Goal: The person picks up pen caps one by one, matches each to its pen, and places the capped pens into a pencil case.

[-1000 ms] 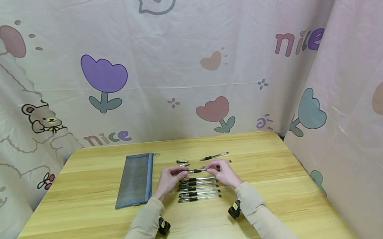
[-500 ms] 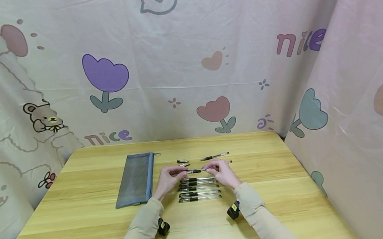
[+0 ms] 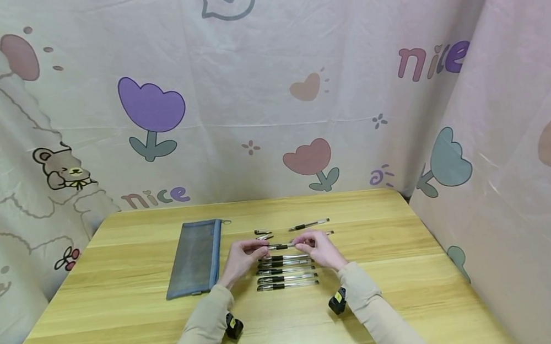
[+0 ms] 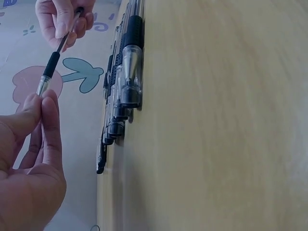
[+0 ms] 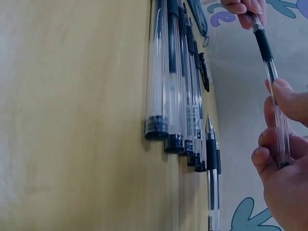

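In the head view, a gel pen (image 3: 281, 247) with a black grip is held level above the table between both hands. My left hand (image 3: 241, 259) pinches its clear capped end between thumb and fingers, as the left wrist view shows on the pen (image 4: 51, 65). At the other end, my right hand (image 5: 288, 130) grips the clear barrel, fingers curled beneath it and thumb on top. Below the hands lie several capped pens (image 3: 287, 278) in a row, caps to the left. Beyond are two uncapped pens (image 3: 309, 224), the nearer partly hidden by my right hand.
Two loose pen caps (image 3: 263, 232) lie beyond my left hand. A blue-grey mesh zip pouch (image 3: 192, 263) lies flat to the left of the pens. Patterned cloth (image 3: 235, 165) hangs behind the wooden table (image 3: 291, 336) and at both sides.
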{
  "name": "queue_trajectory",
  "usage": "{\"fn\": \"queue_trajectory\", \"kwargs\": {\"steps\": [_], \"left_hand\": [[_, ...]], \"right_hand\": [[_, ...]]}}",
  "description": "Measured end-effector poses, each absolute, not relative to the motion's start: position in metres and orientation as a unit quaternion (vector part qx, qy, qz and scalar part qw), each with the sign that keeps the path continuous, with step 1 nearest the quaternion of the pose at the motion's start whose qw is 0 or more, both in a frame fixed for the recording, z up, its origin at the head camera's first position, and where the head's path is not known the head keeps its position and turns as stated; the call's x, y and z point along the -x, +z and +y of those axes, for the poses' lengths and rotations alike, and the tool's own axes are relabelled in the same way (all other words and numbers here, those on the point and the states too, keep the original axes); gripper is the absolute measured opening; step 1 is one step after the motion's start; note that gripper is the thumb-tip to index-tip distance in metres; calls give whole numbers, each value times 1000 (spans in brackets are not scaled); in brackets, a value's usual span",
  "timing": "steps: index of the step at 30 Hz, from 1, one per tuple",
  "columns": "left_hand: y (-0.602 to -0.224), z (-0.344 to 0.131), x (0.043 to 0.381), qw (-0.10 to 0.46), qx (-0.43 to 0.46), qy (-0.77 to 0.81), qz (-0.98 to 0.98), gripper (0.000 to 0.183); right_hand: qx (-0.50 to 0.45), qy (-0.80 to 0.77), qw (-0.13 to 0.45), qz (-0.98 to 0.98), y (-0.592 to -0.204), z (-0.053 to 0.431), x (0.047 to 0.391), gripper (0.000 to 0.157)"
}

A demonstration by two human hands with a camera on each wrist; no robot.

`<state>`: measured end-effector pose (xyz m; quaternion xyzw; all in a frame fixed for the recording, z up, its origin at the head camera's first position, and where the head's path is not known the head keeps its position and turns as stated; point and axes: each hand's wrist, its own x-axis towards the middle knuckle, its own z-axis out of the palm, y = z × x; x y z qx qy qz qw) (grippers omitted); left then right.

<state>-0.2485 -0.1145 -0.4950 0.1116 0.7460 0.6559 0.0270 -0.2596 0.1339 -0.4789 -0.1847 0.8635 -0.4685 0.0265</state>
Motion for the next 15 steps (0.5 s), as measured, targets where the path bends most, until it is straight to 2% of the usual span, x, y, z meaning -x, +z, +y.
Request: {"fn": "queue_trajectory", "kwargs": {"steps": [7,15], "left_hand": [[-500,-117,250,2,-58,665,745,25],[-500,-114,253,-18,-27,582,813,22]], "right_hand": [[186,-451,19,873,-485,145,264,20],[180,-422,0,888,-492,155,271,13]]}}
